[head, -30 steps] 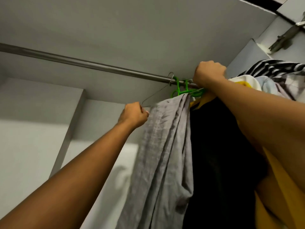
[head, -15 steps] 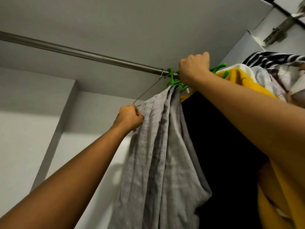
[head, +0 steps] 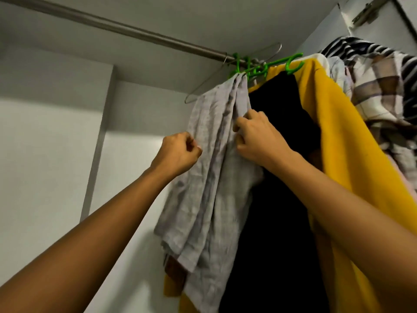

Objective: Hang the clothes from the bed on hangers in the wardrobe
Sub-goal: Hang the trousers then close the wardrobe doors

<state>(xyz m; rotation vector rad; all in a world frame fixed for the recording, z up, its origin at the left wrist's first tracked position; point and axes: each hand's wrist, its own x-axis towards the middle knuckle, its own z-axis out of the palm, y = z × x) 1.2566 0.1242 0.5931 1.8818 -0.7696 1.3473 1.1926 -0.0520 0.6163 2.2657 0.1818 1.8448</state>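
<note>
My right hand [head: 257,138] pinches the grey cloth [head: 209,195] hanging in the wardrobe [head: 52,159]; whether my curled left hand [head: 178,153] grips its edge, I cannot tell.

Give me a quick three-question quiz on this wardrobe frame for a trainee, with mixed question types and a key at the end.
1. Fill in: the garment hanging between the grey garment and the yellow garment is ____ in colour.
2. True or false: the right hand grips the yellow garment.
3. Choose one: the plastic hangers on the rail are A red, B green, C blue.

Key
1. Black: the black garment.
2. False: it grips a fold of the grey garment.
3. B.
</note>
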